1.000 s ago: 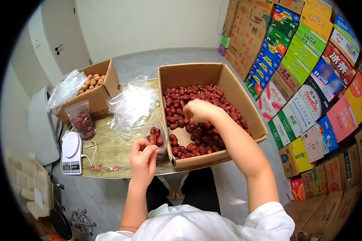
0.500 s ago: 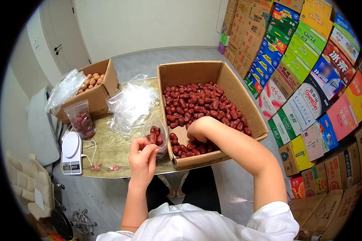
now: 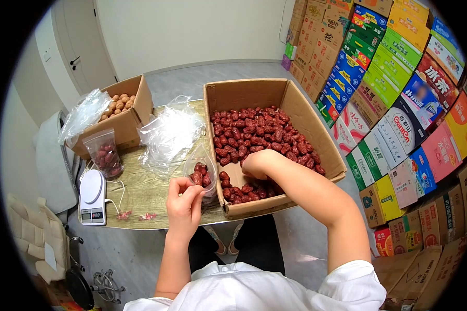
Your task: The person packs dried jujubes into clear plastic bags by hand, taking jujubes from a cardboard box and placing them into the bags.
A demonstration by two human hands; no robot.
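My left hand pinches the edge of a clear plastic bag that has several red dates in its bottom. To its right, a large cardboard box holds a heap of red dates. Inside the near part of this box is my right hand, curled down among the dates beside a bare patch of the box floor. The undersides of its fingers are hidden, so anything in them cannot be made out.
On the table stand a white scale, a filled bag of dates, a pile of clear bags and a box of walnuts. Stacked cartons line the right side; a chair is at left.
My right hand has moved down from the middle of the date heap to the near part of the box. My left hand stays at the bag with hardly any movement.
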